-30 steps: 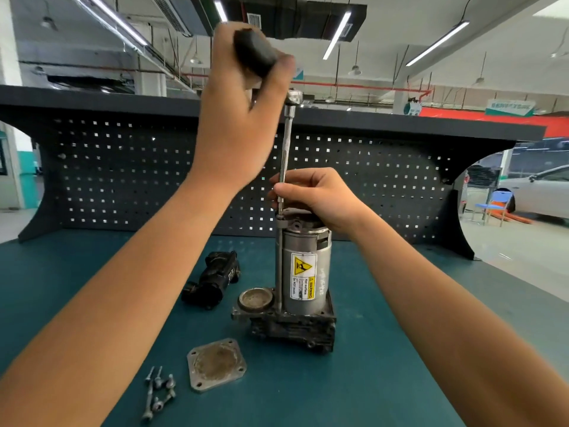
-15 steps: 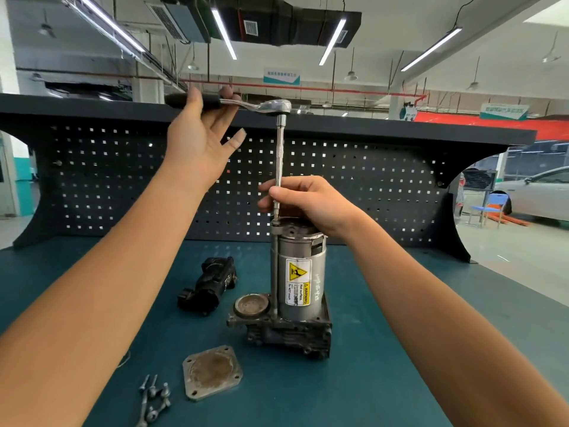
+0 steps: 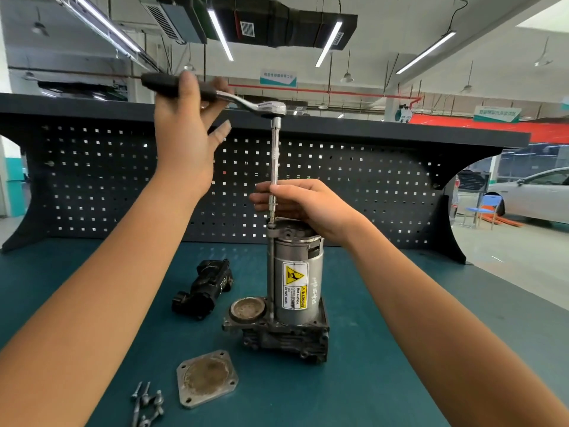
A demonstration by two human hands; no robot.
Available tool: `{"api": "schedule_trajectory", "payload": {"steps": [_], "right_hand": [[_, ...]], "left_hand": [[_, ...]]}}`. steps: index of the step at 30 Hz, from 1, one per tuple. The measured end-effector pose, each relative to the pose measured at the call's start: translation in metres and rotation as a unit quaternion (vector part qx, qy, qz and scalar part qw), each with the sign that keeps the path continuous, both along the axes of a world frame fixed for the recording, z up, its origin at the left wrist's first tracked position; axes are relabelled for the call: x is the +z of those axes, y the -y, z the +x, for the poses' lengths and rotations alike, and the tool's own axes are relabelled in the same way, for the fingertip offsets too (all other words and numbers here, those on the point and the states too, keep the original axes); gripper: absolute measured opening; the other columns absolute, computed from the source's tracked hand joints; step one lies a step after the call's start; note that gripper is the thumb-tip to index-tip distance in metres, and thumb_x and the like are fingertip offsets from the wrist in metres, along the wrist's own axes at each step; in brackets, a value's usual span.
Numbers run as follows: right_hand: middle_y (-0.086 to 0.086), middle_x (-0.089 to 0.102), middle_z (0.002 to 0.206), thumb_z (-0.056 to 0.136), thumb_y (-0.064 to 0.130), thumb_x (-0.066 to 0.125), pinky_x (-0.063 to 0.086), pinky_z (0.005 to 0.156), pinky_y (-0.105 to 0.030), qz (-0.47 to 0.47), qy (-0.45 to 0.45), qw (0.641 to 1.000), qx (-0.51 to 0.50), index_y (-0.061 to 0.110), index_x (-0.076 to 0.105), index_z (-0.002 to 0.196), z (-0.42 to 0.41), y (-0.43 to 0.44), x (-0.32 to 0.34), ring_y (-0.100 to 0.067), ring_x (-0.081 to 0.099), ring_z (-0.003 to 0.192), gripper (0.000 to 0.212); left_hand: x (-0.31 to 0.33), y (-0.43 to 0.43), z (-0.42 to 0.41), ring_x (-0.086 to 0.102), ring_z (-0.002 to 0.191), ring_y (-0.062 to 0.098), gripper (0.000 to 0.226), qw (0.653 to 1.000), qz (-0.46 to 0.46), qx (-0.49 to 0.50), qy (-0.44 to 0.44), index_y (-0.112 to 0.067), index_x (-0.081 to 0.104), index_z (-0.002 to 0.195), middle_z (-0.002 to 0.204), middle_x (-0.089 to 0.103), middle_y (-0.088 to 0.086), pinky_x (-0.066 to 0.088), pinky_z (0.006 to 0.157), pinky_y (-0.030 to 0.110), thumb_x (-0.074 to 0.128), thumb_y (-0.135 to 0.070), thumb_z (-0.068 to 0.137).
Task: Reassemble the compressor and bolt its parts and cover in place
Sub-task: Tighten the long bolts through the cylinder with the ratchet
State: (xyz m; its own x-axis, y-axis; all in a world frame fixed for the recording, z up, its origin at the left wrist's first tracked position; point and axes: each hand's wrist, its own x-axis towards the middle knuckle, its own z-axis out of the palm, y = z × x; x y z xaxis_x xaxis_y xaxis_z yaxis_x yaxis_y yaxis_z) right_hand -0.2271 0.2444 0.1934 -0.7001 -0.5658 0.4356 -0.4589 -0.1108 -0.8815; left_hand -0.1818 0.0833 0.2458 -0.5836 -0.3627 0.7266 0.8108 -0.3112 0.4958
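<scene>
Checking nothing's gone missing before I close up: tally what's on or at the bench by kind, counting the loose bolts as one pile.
Compressor body: 1
Black housing: 1
Square cover plate: 1
Pile of loose bolts: 1
Ratchet with extension: 1
Total: 5

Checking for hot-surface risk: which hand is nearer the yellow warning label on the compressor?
Right. The right hand pinches the extension bar just above the label, atop the compressor; the left hand is high and leftward on the ratchet handle.

Left hand (image 3: 184, 134) on ratchet (image 3: 267, 106), right hand (image 3: 309, 204) around extension (image 3: 275, 155) atop compressor (image 3: 298, 272).
</scene>
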Motion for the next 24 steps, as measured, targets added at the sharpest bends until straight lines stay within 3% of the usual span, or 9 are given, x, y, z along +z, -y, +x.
{"api": "schedule_trajectory", "payload": {"steps": [4,7,11,14,16,17,19,21,24], "right_hand": [[0.001,0.074,0.081,0.095,0.006,0.047,0.055,0.071,-0.02,0.001,-0.009,1.0,0.011,0.009,0.064,0.098,-0.001,0.0,-0.001,-0.01,0.069,0.078,0.017],[0.002,0.073,0.076,0.093,0.007,0.053,0.056,0.072,-0.023,-0.004,-0.026,1.0,-0.013,0.011,0.067,0.09,-0.004,0.001,-0.001,-0.009,0.069,0.076,0.016],[-0.001,0.073,0.075,0.09,0.008,0.06,0.057,0.075,-0.025,-0.011,-0.034,0.999,-0.033,0.014,0.071,0.083,-0.006,0.003,-0.003,-0.012,0.07,0.075,0.015],[-0.003,0.073,0.075,0.087,0.008,0.063,0.057,0.075,-0.027,-0.017,-0.036,0.999,-0.035,0.013,0.072,0.08,-0.005,0.003,-0.003,-0.013,0.07,0.073,0.013],[-0.005,0.074,0.077,0.085,0.008,0.065,0.058,0.075,-0.027,-0.018,-0.034,0.998,-0.039,0.012,0.072,0.079,-0.004,0.002,-0.002,-0.014,0.07,0.074,0.01],[-0.005,0.074,0.078,0.085,0.009,0.066,0.057,0.074,-0.026,-0.018,-0.032,0.998,-0.041,0.013,0.073,0.08,-0.003,0.002,-0.002,-0.015,0.07,0.075,0.009],[-0.003,0.074,0.083,0.087,0.01,0.063,0.057,0.076,-0.025,-0.02,-0.023,0.999,-0.035,0.017,0.071,0.087,-0.003,0.0,-0.001,-0.014,0.07,0.08,0.011],[0.001,0.073,0.092,0.093,0.013,0.054,0.054,0.084,-0.025,-0.015,-0.013,1.0,-0.01,0.022,0.065,0.101,-0.003,-0.001,0.001,-0.014,0.07,0.088,0.016],[0.004,0.072,0.097,0.098,0.016,0.043,0.054,0.085,-0.024,0.004,0.007,1.0,0.016,0.021,0.061,0.108,-0.001,-0.001,0.005,-0.014,0.07,0.089,0.02]], "left_hand": [[0.0,0.013,-0.017,0.069,0.094,0.01,0.028,0.988,0.072,-0.118,0.065,-0.017,0.048,0.119,0.09,0.073,-0.004,0.048,0.075,0.037,0.033,-0.033,0.102],[-0.003,0.014,-0.018,0.068,0.098,0.011,0.024,0.989,0.063,-0.121,0.055,-0.02,0.047,0.116,0.097,0.071,-0.002,0.05,0.08,0.037,0.032,-0.033,0.102],[-0.006,0.004,0.005,0.064,0.104,0.009,0.004,0.992,-0.06,0.083,-0.07,-0.024,0.042,0.104,0.102,0.065,-0.012,0.051,0.089,0.031,0.039,-0.025,0.101],[-0.006,-0.004,0.026,0.061,0.096,0.009,0.012,0.921,-0.205,0.25,-0.217,-0.028,0.039,0.099,0.095,0.06,-0.014,0.05,0.089,0.031,0.049,-0.024,0.095],[-0.006,-0.006,0.03,0.061,0.094,0.018,0.012,0.891,-0.263,0.277,-0.247,-0.028,0.038,0.099,0.096,0.056,-0.007,0.049,0.089,0.034,0.049,-0.025,0.095],[-0.005,-0.005,0.03,0.062,0.096,0.014,0.01,0.897,-0.264,0.265,-0.235,-0.027,0.038,0.099,0.096,0.057,-0.009,0.05,0.088,0.032,0.047,-0.023,0.096],[-0.003,0.0,0.024,0.063,0.101,0.003,0.005,0.944,-0.215,0.188,-0.167,-0.027,0.041,0.099,0.096,0.063,-0.016,0.05,0.085,0.025,0.043,-0.023,0.099],[0.001,0.008,0.01,0.065,0.103,0.007,0.008,0.985,-0.135,0.086,-0.069,-0.023,0.044,0.102,0.1,0.066,-0.013,0.05,0.083,0.026,0.037,-0.027,0.101],[0.006,0.017,-0.013,0.067,0.099,0.011,0.024,0.996,-0.006,-0.064,0.056,-0.018,0.047,0.115,0.106,0.069,-0.002,0.048,0.081,0.033,0.033,-0.031,0.102]]}}
